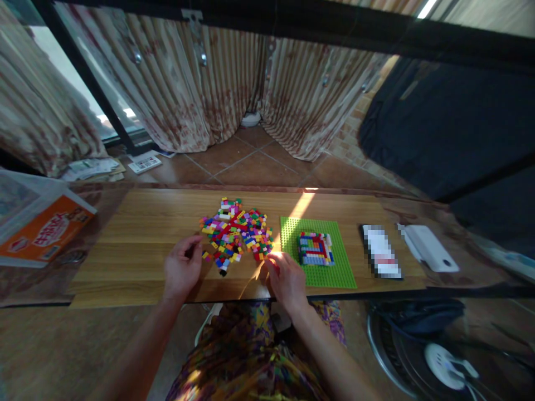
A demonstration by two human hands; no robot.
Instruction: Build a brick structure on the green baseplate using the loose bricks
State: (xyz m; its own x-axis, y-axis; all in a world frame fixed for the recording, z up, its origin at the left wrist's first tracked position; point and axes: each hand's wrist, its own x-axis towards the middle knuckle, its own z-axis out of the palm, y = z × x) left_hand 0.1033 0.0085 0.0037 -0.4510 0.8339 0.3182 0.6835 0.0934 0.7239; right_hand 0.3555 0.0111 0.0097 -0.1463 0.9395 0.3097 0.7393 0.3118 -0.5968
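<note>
A loose heap of small coloured building bricks [234, 228] lies on the wooden board in front of me. My left hand [184, 264] rests at the heap's left edge, its fingers loosely curved and apart, with no brick visible in them. Between the heap and the green baseplate [345, 273] is my right hand [288, 278]. Its thumb and fingertips are pinched together low over the board; whatever sits between them is too small to make out. On the baseplate stands a low rectangular brick build [315, 249] with multicoloured walls and rows inside.
A phone [381, 250] with a blurred screen lies right of the baseplate, beside a white case-like object [430, 248]. At far left stands a clear plastic tub [45, 223] with an orange label. The wooden board's [125, 250] front edge runs close to my lap.
</note>
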